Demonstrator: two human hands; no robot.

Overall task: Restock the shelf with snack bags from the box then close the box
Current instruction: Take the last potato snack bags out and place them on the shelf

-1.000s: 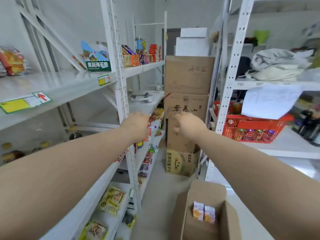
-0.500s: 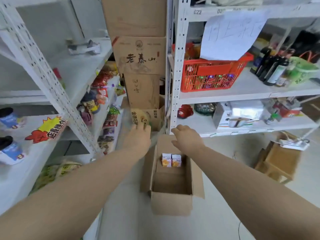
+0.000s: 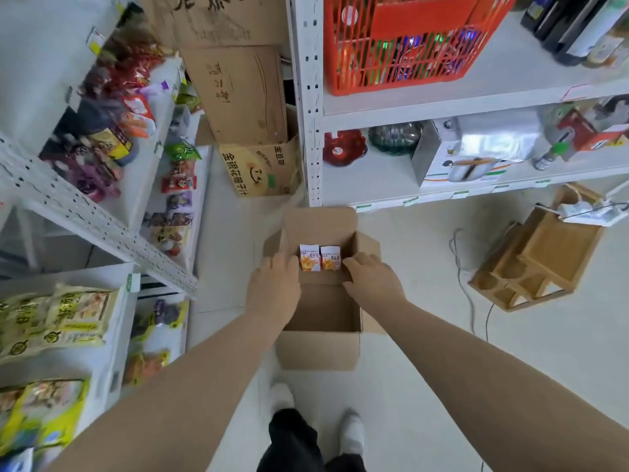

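Nearest, the person's white shoes (image 3: 352, 434) stood on the pale floor just behind the open cardboard box (image 3: 318, 350). Both arms reached down over it. The left hand (image 3: 274, 289) and right hand (image 3: 372, 281) had fingers loosely extended and gripped nothing, their tips just beside two small snack bags (image 3: 311, 258) standing upright, side by side, at the box's far end. Beyond, the shelf (image 3: 102, 223) on the left carried more packets, and a red basket (image 3: 401, 46) sat on the right-hand rack.

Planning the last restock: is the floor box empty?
Not empty: two snack bags stand at the far end of the box.
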